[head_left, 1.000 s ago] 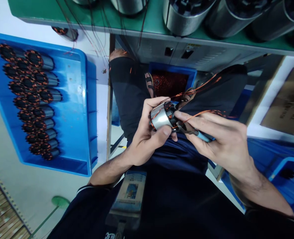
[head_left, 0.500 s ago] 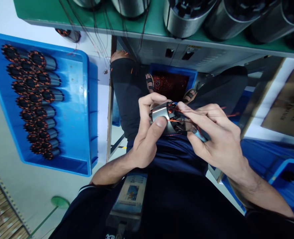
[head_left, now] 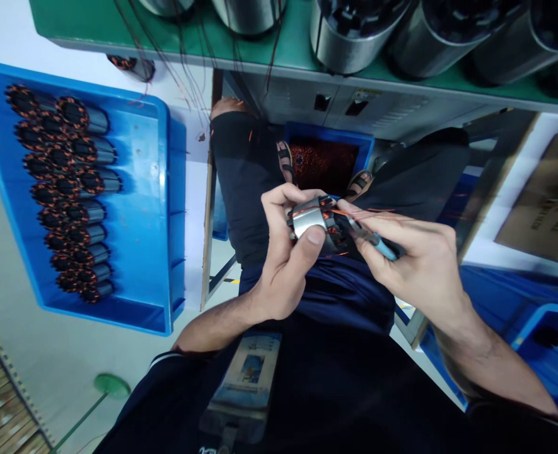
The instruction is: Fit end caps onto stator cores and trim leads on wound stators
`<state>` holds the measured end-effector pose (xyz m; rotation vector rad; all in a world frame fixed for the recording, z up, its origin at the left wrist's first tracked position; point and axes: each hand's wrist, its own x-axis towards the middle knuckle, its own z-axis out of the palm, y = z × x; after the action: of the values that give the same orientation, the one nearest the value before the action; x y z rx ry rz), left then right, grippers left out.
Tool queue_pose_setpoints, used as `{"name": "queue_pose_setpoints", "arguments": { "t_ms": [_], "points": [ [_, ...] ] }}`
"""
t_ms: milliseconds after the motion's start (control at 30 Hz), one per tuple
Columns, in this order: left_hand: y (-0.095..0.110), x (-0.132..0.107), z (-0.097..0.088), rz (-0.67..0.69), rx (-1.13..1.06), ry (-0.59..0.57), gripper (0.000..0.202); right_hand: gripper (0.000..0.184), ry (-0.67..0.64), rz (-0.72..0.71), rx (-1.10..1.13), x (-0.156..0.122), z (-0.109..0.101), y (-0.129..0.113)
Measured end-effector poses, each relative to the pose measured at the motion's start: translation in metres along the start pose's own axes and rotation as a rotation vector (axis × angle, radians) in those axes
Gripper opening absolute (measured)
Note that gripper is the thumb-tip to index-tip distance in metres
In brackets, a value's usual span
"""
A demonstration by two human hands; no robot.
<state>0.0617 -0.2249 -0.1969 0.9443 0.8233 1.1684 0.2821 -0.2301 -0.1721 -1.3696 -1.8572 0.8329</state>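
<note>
Above my lap, my left hand [head_left: 288,258] is closed around a motor stator [head_left: 308,222], a short silver cylinder with black slotted ends and copper windings. Its thumb presses on the metal side. My right hand [head_left: 408,252] grips a pair of blue-handled cutting pliers [head_left: 383,246], whose metal head is close to the stator's right end. Thin copper wires [head_left: 368,213] run from that end along the right index finger. The plier tips are partly hidden, so whether they touch a wire cannot be made out.
At left, a blue tray [head_left: 158,189] holds rows of wound stators [head_left: 82,151]. Large silver cylinders [head_left: 340,41] stand on the green bench [head_left: 89,31] ahead, with loose wires hanging over its edge. A blue bin [head_left: 367,148] with copper scraps lies between the feet. A cardboard piece [head_left: 543,195] is at right.
The stator has turned slightly in my left hand, and its thumb has shifted right. The pliers in my right hand have swung so more of the blue handle shows. The wires now lie together.
</note>
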Motion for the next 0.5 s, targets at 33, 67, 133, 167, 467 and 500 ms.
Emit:
{"name": "queue_pose_setpoints", "arguments": {
  "t_ms": [33,67,133,167,467,500],
  "points": [
    [0.001,0.0,0.0,-0.019,0.005,0.026,0.031,0.056,0.001,0.014,-0.004,0.001,0.0,0.003],
    [0.002,0.001,-0.001,-0.045,0.012,0.048,0.031,0.059,-0.002,0.027,-0.017,0.001,0.0,0.004],
    [0.006,0.001,-0.001,-0.085,0.021,0.05,0.031,0.068,-0.025,0.045,-0.069,0.003,0.0,0.004],
    [0.008,0.0,0.0,-0.089,0.022,0.04,0.03,0.072,-0.037,0.048,-0.094,0.003,-0.001,0.003],
    [0.01,0.003,0.003,0.014,0.167,-0.044,0.034,0.076,-0.013,0.013,-0.204,0.008,-0.005,-0.017],
    [0.01,0.004,0.004,0.018,0.16,-0.038,0.031,0.075,-0.02,0.015,-0.2,0.008,-0.005,-0.017]
  ]
}}
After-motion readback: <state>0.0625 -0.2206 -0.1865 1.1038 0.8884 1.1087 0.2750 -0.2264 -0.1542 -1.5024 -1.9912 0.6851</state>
